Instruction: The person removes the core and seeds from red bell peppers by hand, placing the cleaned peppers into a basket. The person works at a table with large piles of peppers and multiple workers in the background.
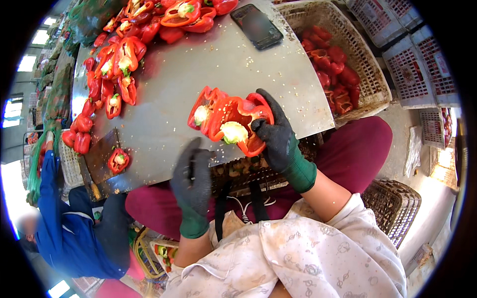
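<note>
My right hand (pixel 279 136), in a black glove with a green cuff, is closed on the right edge of a cut red bell pepper (pixel 222 119). The pepper is spread apart above the metal table, its pale seed cores and the hollow inside facing up. Whether its left piece is still joined to the right one, I cannot tell. Just below and left of it is my left hand (pixel 193 175), gloved the same way, apart from the pepper. Its fingers are loosely bent, slightly blurred, and nothing shows between them.
Cut red peppers (pixel 124 54) are heaped along the far left of the seed-strewn metal table (pixel 174 79). A wide-bladed knife (pixel 89 181) lies at the left edge, and a phone (pixel 256 26) at the back. Red pieces fill a crate (pixel 372 82) on the right. A person in blue (pixel 74 238) sits left.
</note>
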A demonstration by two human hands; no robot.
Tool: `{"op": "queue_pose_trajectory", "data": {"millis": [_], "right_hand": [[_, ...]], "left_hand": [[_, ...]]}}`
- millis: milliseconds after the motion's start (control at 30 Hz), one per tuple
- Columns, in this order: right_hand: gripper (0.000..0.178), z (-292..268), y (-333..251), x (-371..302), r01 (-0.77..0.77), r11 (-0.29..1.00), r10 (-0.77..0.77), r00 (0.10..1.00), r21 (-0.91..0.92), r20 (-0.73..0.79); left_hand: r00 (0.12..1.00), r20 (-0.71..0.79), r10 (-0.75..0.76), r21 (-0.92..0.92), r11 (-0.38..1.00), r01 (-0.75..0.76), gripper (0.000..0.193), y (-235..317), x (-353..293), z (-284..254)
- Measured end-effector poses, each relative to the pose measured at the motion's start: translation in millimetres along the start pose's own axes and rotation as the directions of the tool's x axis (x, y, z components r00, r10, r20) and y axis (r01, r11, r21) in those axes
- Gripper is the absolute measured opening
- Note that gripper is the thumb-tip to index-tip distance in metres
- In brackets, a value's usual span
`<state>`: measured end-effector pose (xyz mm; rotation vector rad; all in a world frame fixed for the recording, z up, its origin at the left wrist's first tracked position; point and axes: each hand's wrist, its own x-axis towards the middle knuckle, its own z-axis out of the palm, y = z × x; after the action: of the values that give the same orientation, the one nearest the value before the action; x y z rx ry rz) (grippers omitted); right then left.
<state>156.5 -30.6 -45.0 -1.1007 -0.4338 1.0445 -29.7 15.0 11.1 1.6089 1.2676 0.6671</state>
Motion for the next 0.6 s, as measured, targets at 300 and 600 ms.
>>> {"op": "queue_pose_trajectory", "data": {"millis": [300, 600], "right_hand": [[0.068, 14.3, 13.0, -19.5, 0.645, 0.516, -0.58, 0.747, -0.564, 0.325], [0.068, 2.6, 2.4, -13.5, 0.73, 0.389, -0.636, 0.654, -0.561, 0.41]], "left_hand": [[0.965, 0.259, -0.049, -0.348, 0.927, 0.141, 0.032, -44.3, 21.9, 51.1], [0.898, 0.372, -0.235, -0.568, 0.707, 0.421, 0.038, -13.9, 39.1, 55.6]]}}
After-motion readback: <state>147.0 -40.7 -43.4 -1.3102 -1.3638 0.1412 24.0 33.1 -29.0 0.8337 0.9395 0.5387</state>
